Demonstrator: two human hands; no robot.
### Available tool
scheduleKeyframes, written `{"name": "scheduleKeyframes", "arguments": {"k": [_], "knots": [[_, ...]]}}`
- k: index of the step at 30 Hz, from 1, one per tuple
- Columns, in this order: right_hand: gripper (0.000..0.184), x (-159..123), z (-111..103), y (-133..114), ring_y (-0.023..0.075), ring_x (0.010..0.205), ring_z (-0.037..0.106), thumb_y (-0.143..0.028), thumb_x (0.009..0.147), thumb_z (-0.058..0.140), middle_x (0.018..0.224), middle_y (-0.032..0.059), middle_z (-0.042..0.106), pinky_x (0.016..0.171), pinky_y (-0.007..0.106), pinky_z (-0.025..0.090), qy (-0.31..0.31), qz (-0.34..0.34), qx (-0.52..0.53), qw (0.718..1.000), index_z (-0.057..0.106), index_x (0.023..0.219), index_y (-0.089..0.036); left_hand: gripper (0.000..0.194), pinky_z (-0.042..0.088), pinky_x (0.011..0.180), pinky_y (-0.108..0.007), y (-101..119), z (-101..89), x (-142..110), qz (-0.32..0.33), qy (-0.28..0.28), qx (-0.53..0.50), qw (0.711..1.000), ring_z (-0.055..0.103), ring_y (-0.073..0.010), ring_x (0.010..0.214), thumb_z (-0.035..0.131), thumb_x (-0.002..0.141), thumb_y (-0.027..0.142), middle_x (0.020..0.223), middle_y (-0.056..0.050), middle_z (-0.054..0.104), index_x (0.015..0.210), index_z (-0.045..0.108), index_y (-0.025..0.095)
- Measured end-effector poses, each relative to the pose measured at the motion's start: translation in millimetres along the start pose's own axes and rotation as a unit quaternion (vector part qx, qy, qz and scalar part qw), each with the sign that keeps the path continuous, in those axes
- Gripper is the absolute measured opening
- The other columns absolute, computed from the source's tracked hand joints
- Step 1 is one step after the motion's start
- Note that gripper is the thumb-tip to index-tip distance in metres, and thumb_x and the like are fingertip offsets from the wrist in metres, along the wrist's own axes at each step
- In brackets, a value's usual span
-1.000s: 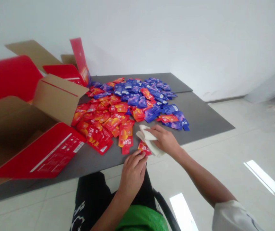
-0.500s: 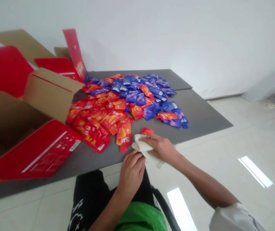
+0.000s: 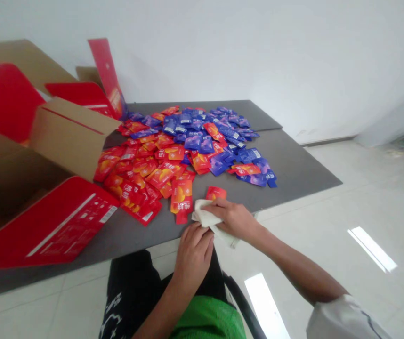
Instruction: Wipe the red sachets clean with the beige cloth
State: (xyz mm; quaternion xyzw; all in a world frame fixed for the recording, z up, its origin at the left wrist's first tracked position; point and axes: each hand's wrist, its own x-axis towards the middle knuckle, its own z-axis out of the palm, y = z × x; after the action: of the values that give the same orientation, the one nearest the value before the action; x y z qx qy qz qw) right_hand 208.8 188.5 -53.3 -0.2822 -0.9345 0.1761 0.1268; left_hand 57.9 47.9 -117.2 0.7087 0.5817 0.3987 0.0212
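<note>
Here the right hand point(image 3: 233, 219) closes its fingers on a crumpled white cloth point(image 3: 204, 217) at lower centre, near a red foil sachet point(image 3: 216, 193); the left hand's point(image 3: 193, 256) curled fingers sit just below, grip unclear.

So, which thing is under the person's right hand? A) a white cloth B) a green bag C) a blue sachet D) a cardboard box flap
A. The right hand is closed over a white cloth, which bunches under its fingers, just below a red sachet.
</note>
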Motion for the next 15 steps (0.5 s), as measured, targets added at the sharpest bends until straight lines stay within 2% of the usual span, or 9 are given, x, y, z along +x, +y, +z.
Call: {"name": "scheduleKeyframes", "arguments": {"k": [3, 5, 7, 10, 13, 15], "knots": [[0.042, 12.5, 0.8, 15.2, 0.0199, 0.105, 0.069, -0.018, 0.094, 0.064, 0.126, 0.0064, 0.068, 0.085, 0.026, 0.053, 0.014, 0.033, -0.009, 0.999, 0.067, 0.135, -0.027, 0.033, 0.052, 0.108, -0.049, -2.0, -0.1, -0.3, 0.011, -0.002, 0.001, 1.0, 0.059, -0.0274, 0.129, 0.058, 0.097, 0.01, 0.126, -0.01, 0.07, 0.127, 0.066, 0.018], [0.04, 25.4, -9.3, 32.3, 0.0208, 0.104, 0.069, -0.018, 0.095, 0.062, 0.123, 0.0081, 0.068, 0.086, 0.027, 0.053, 0.044, 0.071, -0.043, 0.996, 0.068, 0.134, -0.024, 0.036, 0.051, 0.109, -0.049, -3.4, -0.1, -0.6, 0.018, -0.006, 0.005, 1.0, 0.057, -0.0274, 0.132, 0.059, 0.096, 0.009, 0.131, -0.01, 0.069, 0.131, 0.064, 0.018], [0.04, 30.4, -19.6, 38.6, 0.0213, 0.104, 0.068, -0.018, 0.096, 0.061, 0.121, 0.0092, 0.068, 0.086, 0.027, 0.052, 0.066, 0.08, -0.065, 0.992, 0.067, 0.135, -0.023, 0.035, 0.052, 0.107, -0.049, -3.7, 0.0, -0.8, 0.017, -0.003, 0.007, 1.0, 0.058, -0.0272, 0.131, 0.059, 0.096, 0.01, 0.131, -0.01, 0.069, 0.13, 0.064, 0.018], [0.047, 18.2, -19.4, 19.0, 0.0202, 0.106, 0.068, -0.016, 0.096, 0.061, 0.125, 0.0079, 0.067, 0.086, 0.026, 0.052, 0.055, 0.034, -0.049, 0.997, 0.063, 0.141, -0.026, 0.033, 0.053, 0.105, -0.048, -1.6, 0.0, -0.5, 0.015, 0.002, 0.003, 1.0, 0.06, -0.0276, 0.127, 0.059, 0.096, 0.01, 0.127, -0.01, 0.07, 0.127, 0.066, 0.018], [0.045, 3.3, -4.5, -4.8, 0.0191, 0.104, 0.069, -0.02, 0.096, 0.063, 0.126, 0.0053, 0.068, 0.081, 0.024, 0.053, -0.013, -0.007, -0.014, 1.0, 0.063, 0.14, -0.031, 0.022, 0.054, 0.103, -0.05, 0.7, -0.2, -0.2, -0.004, 0.004, 0.005, 1.0, 0.064, -0.0279, 0.118, 0.059, 0.096, 0.011, 0.114, -0.009, 0.072, 0.113, 0.07, 0.019], [0.042, 5.6, 1.3, -3.1, 0.0194, 0.104, 0.069, -0.022, 0.095, 0.065, 0.127, 0.0051, 0.068, 0.082, 0.024, 0.053, -0.023, 0.003, -0.005, 1.0, 0.065, 0.137, -0.03, 0.023, 0.053, 0.104, -0.05, 0.2, -0.1, -0.5, -0.005, 0.002, 0.004, 1.0, 0.063, -0.0281, 0.12, 0.059, 0.096, 0.011, 0.116, -0.01, 0.072, 0.115, 0.07, 0.019]]}}
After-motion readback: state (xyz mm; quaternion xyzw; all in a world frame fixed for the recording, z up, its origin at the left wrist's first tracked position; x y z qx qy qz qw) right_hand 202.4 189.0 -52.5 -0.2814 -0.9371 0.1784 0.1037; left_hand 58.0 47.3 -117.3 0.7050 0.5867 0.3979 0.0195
